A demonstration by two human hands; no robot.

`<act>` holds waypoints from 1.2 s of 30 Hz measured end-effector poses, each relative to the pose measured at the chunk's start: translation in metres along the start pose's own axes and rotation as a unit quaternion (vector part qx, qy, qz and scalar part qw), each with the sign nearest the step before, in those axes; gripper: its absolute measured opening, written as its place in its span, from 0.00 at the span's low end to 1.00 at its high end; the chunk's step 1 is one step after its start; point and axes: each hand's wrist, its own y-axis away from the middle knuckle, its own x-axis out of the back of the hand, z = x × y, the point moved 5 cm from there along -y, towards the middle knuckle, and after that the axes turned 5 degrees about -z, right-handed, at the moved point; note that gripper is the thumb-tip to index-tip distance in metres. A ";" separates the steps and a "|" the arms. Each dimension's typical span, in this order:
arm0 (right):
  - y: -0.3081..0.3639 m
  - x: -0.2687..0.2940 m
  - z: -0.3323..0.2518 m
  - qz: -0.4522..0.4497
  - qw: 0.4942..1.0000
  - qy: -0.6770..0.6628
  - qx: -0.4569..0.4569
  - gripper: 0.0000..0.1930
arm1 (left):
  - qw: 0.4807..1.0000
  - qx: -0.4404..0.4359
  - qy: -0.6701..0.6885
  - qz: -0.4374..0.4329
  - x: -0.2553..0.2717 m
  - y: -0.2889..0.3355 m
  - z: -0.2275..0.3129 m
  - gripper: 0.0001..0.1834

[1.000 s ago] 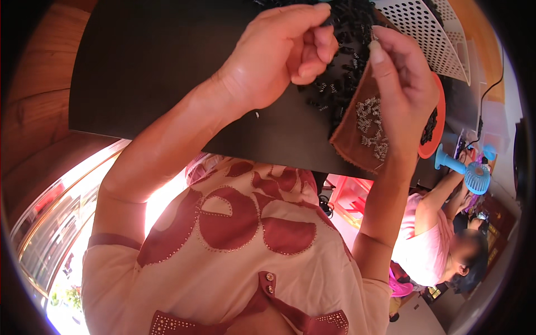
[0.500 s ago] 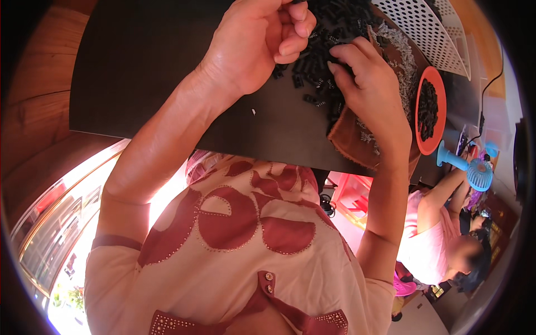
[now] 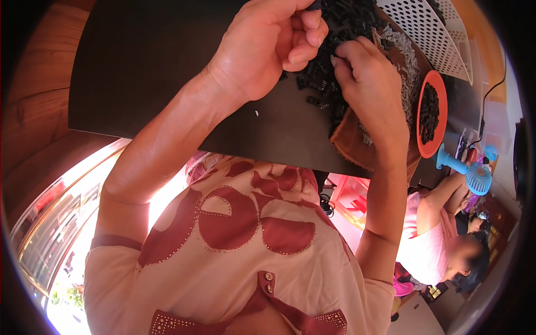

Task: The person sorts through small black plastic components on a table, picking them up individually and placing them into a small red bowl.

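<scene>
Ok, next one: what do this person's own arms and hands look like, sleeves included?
Both the left hand and the right hand are ungloved, and the forearms are uncovered. No watch or bracelet shows on either wrist. The short sleeves are pale cream; the left sleeve ends in a dark reddish band.

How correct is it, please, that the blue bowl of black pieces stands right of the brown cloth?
Not quite: the bowl is orange, not blue, as the head view shows; it does hold black pieces and stand right of the brown cloth.
</scene>
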 end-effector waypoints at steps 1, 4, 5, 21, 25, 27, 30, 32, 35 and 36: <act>0.001 0.000 -0.001 0.012 1.000 -0.006 0.010 0.07 | 1.000 0.009 0.002 0.012 0.001 0.000 -0.001 0.18; 0.005 0.006 -0.005 0.042 0.997 -0.066 0.025 0.06 | 1.000 0.005 -0.018 0.010 0.003 0.005 0.000 0.17; 0.007 0.010 -0.008 0.059 0.991 -0.118 0.027 0.06 | 1.000 0.004 -0.018 0.010 0.003 0.006 0.000 0.17; 0.033 0.039 -0.025 0.123 0.883 -0.452 0.026 0.06 | 0.987 -0.006 -0.151 -0.063 -0.006 0.010 -0.008 0.17; 0.031 0.045 -0.029 0.144 0.854 -0.497 0.047 0.08 | 0.983 -0.005 -0.168 -0.079 -0.011 0.011 -0.009 0.15; 0.031 0.047 -0.030 0.147 0.849 -0.504 0.063 0.09 | 0.980 -0.002 -0.180 -0.081 -0.011 0.012 -0.010 0.15; 0.031 0.048 -0.031 0.151 0.875 -0.454 0.077 0.09 | 0.978 0.003 -0.189 -0.087 -0.013 0.012 -0.011 0.14; 0.033 0.047 -0.030 0.137 0.895 -0.409 0.113 0.10 | 0.978 0.006 -0.187 -0.092 -0.015 0.013 -0.012 0.14; 0.034 0.045 -0.029 0.139 0.899 -0.397 0.122 0.11 | 0.973 0.016 -0.210 -0.089 -0.018 0.014 -0.013 0.14; 0.033 0.044 -0.031 0.139 0.899 -0.398 0.122 0.11 | 0.970 0.007 -0.228 -0.089 -0.019 0.014 -0.013 0.14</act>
